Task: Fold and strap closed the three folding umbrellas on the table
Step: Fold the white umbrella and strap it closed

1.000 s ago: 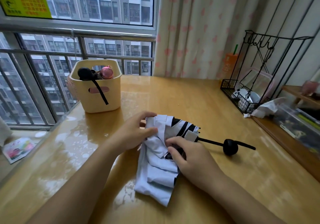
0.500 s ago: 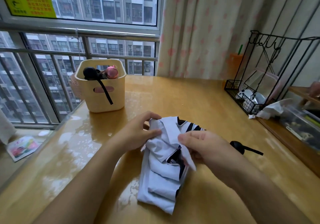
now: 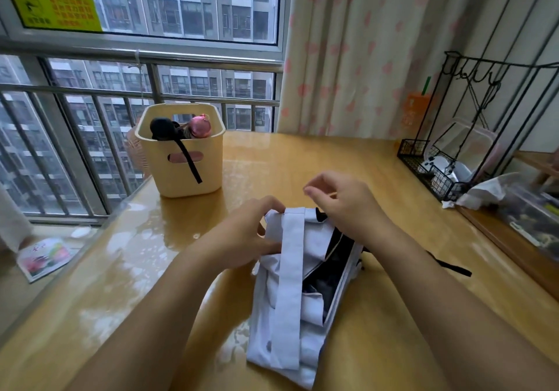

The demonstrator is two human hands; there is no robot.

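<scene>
A white folding umbrella (image 3: pixel 313 312) lies half-bundled on the wooden tabletop (image 3: pixel 393 185), its strap (image 3: pixel 289 284) loose along it. The left hand (image 3: pixel 245 239) holds it, grip clamped on the canopy's top edge. The right hand (image 3: pixel 341 206) hovers just above, its grip curled in and holding nothing.

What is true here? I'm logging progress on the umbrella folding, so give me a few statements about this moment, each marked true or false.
1. The strap lies loose along the white umbrella, not wrapped round it. True.
2. The right hand pinches the strap. False: it hovers above the umbrella, fingers curled, with nothing visible in it.
3. A black handle and a pink handle stick out of the cream basket. True.
4. The left hand is idle and holds nothing. False: it grips the umbrella's fabric at the far end.
</scene>
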